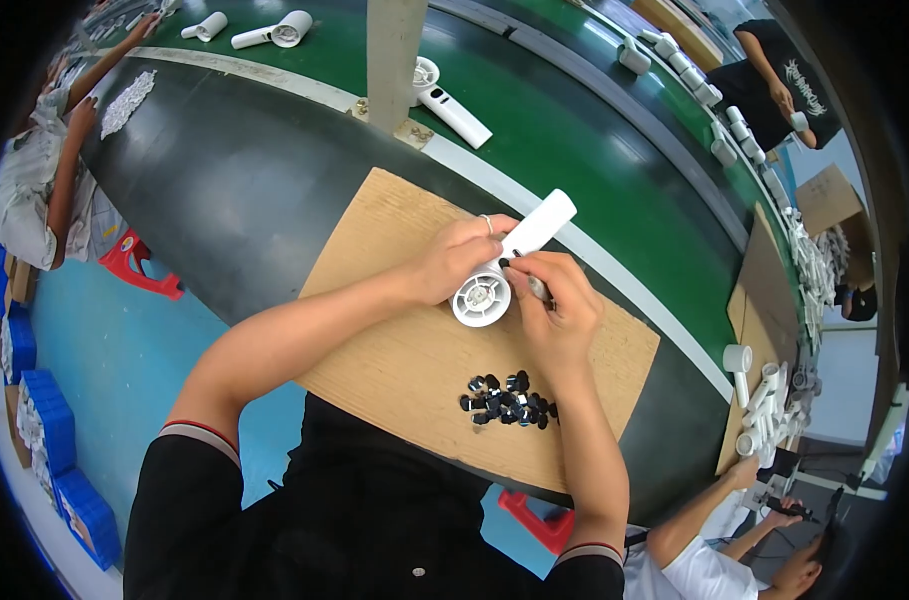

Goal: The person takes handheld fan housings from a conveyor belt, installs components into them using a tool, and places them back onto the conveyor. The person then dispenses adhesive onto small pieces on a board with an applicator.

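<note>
A white handheld fan (pixel 542 222) lies over the cardboard sheet (pixel 374 250), its round grille (pixel 480 299) toward me and its handle pointing away to the right. My left hand (pixel 459 258) is closed around its neck, a ring on one finger. Thumb and forefinger of my right hand (pixel 562 305) pinch a small black piece (pixel 505 263) against the fan, close to where handle and head meet. Something short and greyish (pixel 540 290) shows among the right fingers; its kind I cannot make out. Near my right forearm lies a pile of small black parts (pixel 509 402).
Beyond the dark table a green conveyor (pixel 574 150) carries more white fans (pixel 454 115). A pale post (pixel 392 70) rises at the table's far edge. Co-workers sit left and right. Red stools (pixel 139 265) and blue bins (pixel 49 420) stand on the floor.
</note>
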`<state>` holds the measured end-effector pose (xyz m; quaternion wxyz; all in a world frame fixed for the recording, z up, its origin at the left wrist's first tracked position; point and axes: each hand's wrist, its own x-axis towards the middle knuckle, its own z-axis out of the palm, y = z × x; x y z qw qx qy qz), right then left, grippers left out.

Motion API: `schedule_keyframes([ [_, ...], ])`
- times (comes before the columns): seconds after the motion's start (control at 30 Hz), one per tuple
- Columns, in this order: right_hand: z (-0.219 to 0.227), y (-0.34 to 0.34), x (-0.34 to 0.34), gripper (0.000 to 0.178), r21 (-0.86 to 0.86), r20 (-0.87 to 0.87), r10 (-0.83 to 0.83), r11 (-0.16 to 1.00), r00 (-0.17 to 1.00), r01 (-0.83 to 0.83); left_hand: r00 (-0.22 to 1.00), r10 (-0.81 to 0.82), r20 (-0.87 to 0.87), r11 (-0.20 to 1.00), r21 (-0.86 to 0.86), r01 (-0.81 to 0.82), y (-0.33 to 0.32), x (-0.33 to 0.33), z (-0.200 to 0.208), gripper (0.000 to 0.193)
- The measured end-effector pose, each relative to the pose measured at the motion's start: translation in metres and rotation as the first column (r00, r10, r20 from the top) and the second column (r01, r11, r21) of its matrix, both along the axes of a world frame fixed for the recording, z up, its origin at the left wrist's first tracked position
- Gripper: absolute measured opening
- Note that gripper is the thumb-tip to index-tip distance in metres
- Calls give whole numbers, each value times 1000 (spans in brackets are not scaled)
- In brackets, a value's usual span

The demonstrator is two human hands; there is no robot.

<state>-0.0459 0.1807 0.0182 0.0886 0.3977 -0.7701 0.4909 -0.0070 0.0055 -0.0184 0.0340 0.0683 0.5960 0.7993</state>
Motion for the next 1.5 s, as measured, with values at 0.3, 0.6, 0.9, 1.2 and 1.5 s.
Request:
schedule_keyframes([
  [0.3,-8,4,8,22,-43,59,-1,999,998,3,993,78,89,974,205,-95,8,2,0,45],
  [0.6,-16,13,1,11,47,313,-60,998,948,48,988,-58,142,998,19,55,-14,0,21,63],
  [0.9,-24,10,5,14,489,60,-141,867,988,94,984,-102,149,991,-65,113,-11,0,25,64],
  [1.2,-30,8,8,14,559,20,-162,820,987,123,977,-143,158,979,-120,163,-12,-2,27,67],
  [1.5,-25,8,12,15,563,33,-168,818,985,121,977,-144,156,975,-147,167,-11,-1,33,68],
])
